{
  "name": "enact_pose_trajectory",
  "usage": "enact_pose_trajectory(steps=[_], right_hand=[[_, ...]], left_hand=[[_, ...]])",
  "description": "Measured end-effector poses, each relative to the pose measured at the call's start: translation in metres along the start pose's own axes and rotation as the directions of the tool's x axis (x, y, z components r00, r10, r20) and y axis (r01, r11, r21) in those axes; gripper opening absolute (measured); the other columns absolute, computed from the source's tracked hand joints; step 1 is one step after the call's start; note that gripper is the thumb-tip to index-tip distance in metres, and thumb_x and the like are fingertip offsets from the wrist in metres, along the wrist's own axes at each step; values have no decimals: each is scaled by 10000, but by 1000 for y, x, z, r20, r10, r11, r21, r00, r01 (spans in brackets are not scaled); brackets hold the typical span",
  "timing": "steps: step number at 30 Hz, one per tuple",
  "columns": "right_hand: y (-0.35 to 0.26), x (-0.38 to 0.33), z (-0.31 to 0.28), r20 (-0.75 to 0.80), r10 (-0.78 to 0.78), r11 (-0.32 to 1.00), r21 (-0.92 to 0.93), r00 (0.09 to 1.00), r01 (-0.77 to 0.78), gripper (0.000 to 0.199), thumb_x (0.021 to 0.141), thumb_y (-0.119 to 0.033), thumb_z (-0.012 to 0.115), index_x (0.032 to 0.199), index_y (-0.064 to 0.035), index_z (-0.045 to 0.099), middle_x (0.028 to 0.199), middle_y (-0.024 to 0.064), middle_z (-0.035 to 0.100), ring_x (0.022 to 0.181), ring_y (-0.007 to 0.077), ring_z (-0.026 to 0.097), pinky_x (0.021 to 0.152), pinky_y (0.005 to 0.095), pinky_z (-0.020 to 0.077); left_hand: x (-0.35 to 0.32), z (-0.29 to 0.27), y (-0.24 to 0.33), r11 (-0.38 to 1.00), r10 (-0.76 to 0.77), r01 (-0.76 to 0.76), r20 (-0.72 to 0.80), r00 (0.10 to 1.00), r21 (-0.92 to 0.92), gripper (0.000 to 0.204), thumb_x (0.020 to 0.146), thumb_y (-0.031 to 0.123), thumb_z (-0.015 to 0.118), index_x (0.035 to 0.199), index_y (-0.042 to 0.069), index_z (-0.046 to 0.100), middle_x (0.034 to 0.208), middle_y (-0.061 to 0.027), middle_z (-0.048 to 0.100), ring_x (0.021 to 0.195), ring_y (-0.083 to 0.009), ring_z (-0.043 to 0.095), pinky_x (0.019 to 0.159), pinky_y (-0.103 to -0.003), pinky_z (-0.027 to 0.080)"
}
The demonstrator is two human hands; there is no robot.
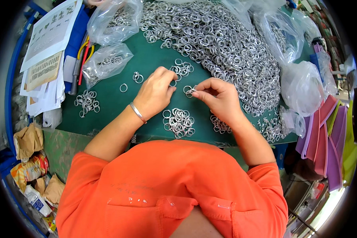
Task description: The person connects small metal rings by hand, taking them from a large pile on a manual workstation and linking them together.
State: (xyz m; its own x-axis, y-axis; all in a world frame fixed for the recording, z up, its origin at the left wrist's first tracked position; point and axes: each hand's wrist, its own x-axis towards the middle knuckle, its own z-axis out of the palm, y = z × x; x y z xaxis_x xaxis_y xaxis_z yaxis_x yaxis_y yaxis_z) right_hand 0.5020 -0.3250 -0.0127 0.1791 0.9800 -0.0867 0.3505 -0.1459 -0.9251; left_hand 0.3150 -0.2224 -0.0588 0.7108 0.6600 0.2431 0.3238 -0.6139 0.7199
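My right hand (220, 98) pinches a small silver-coloured ring (189, 91) between thumb and forefinger, just above the green tabletop (146, 55). Beside it, my left hand (156, 89) is closed, its fingers curled down around another ring (173, 83), partly hidden by them. Just beyond both hands lies a loose cluster of rings (182, 68). A small heap of rings (179, 123) sits between my forearms, and a further heap (220, 124) is partly covered by my right wrist. To the left of my left hand are a few single rings (123, 87).
A huge pile of rings (226, 43) spreads across the back and right. Clear plastic bags (111, 59) lie around it. Another small ring heap (87, 103) is at left, near papers (47, 39) and pens (83, 63). Pink and purple strips (321, 135) hang off the right side.
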Motion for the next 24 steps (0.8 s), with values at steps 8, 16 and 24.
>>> enact_pose_trajectory(steps=[8,16,24], right_hand=[[9,-38,-7,8,188,748,647,982,-149,95,857,-3,699,948,21,685,876,97,717,733,118,667,619,231,532],[20,-66,-34,-432,55,894,423,900,148,111,853,31,669,958,-1,682,853,94,710,767,144,666,672,260,534],[36,-74,-32,-203,-268,781,-618,942,89,115,778,-4,664,867,-63,707,872,55,660,849,272,599,757,382,436]], left_hand=[[10,4,8,994,107,-108,20,994,27,214,765,-56,694,955,9,620,944,-115,564,747,-255,616,658,-335,508],[24,11,25,981,191,-190,36,981,-27,143,798,-55,649,932,-8,628,857,-124,604,738,-272,617,652,-333,498],[41,35,26,952,243,-268,167,956,151,196,746,70,740,921,36,659,878,-110,609,891,-311,590,804,-405,471]])
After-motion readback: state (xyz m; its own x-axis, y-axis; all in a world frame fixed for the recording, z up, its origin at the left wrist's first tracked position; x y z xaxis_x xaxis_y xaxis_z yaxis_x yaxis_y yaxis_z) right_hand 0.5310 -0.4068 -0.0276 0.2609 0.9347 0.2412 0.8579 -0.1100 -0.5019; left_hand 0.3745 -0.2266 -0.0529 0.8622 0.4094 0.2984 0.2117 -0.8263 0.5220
